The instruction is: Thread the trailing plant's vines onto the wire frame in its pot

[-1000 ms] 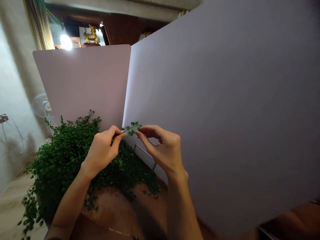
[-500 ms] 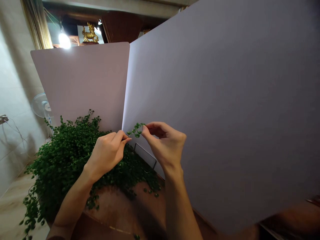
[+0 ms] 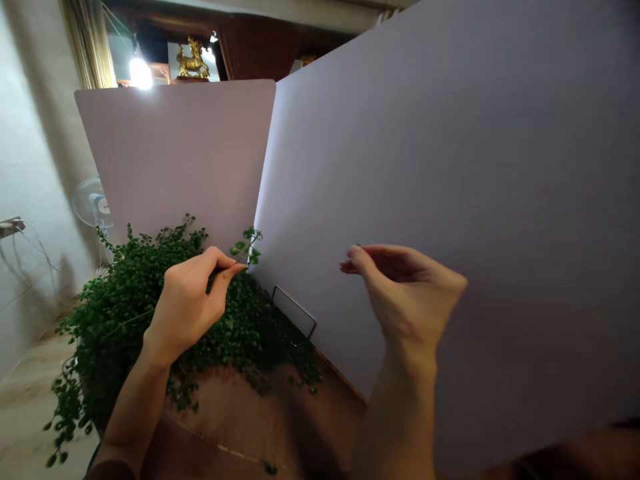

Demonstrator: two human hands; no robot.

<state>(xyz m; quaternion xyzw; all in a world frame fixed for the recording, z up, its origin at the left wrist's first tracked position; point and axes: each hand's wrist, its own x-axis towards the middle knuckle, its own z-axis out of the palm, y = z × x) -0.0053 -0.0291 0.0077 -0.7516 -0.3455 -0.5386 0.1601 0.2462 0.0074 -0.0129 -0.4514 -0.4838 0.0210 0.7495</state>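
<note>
Between the thumb and forefinger of my left hand (image 3: 190, 303) is the stem of a short sprig (image 3: 254, 255) with round green leaves, its tip pointing up. Just behind and below this hand spreads a large bushy trailing plant (image 3: 120, 293) with bead-like leaves, its strands hanging over the table's left side. Off to the right, apart from the sprig, my right hand (image 3: 413, 293) is closed in a pinch. A tiny speck of green shows at its fingertips, too small to name.
Two pale panels (image 3: 400, 167) meet in a corner behind the plant. A thin metal bracket (image 3: 295, 310) stands at the right panel's foot. On the brown table (image 3: 240, 417) lies a loose green bit (image 3: 270, 469). A lit bulb (image 3: 141, 72), golden figurine (image 3: 193, 60) and fan (image 3: 93, 202) are farther back.
My right hand has let go of the sprig's tip and moved away to the right. My left hand has shifted slightly left, and the sprig in it now points more upward.
</note>
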